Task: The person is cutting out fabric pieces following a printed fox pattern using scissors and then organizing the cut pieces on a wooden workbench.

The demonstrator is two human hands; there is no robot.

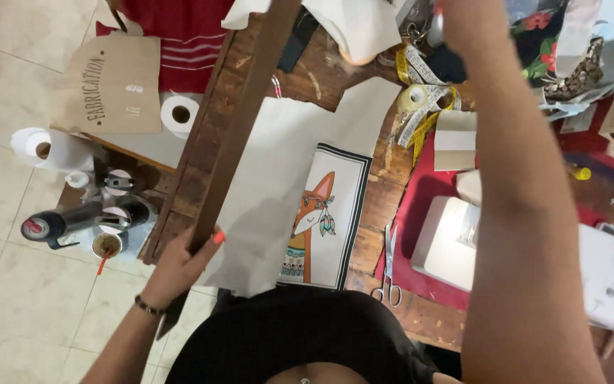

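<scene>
**Long wooden strip held over the sewing table**

The left hand (179, 264) is clenched around the lower part of a long dark wooden strip (239, 135), thumb pressed on its face; the strip runs up and away from the grip, slanting across the left edge of the wooden table (364, 249) and leaving the picture at the top. The right hand is out of view above the top edge; only the raised forearm (513, 185) shows, so whether its fingers are closed or loose cannot be told, nor whether it holds the strip's far end.

Taking the strip as landmark: just right of it, on the table, lies a pale sheet of cloth (286, 149), with a fox-print panel (325, 220) resting on it; further right lie scissors (389, 270), then a white sewing machine (456, 242) on a red mat; a yellow measuring tape (421, 107) sits up and to the right. Left of the strip, on the floor side, stand white paper rolls (179, 114), a brown paper bag (115, 85) and a cluster of cans and bottles (101, 220).

By the look of it, the strip is being carried or lined up over the cloth and not yet laid down; setting it flat would call for lowering both ends together and keeping it clear of the tape and scissors.

The strip's top end is cut off; its bottom tip is hard to make out against the dark shirt; the clutter at the upper right is too jumbled to name.
</scene>
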